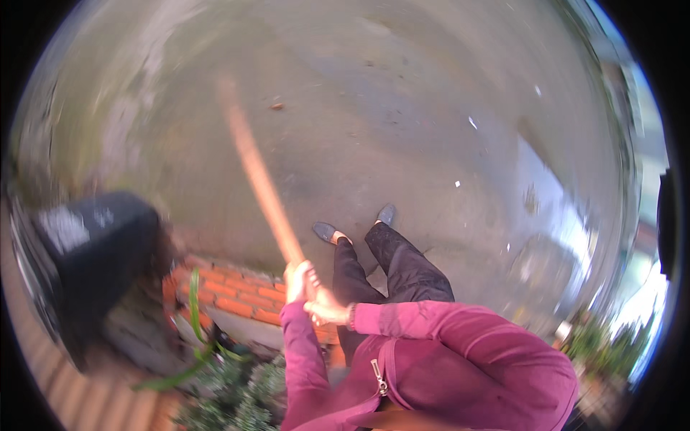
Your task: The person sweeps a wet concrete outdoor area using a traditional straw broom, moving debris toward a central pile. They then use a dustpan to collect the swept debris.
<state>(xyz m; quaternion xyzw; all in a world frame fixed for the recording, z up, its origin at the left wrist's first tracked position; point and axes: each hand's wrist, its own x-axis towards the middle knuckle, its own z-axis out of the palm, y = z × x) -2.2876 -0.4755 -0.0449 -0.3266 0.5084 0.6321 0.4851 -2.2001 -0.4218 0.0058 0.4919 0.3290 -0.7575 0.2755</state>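
A long, round, light-brown wooden pole [260, 179] slants up and to the left from my hands, over the concrete ground. Its far end is smeared by motion, so I cannot tell whether anything is fixed to it. My left hand [299, 281] is wrapped round the pole, farther along it. Closer to my body, my right hand [328, 309] is closed at the pole's near end, right beside the left hand. A beaded bracelet circles the right wrist. Both arms are in purple sleeves.
Grey concrete [402, 129] spreads ahead of my shoes, with a small reddish fragment [277, 106] on it. A black wheeled bin [108, 237] stands at left. Close by my left side are a low brick edging [237, 293] and a bushy plant [241, 388]. More plants [604, 348] grow at right.
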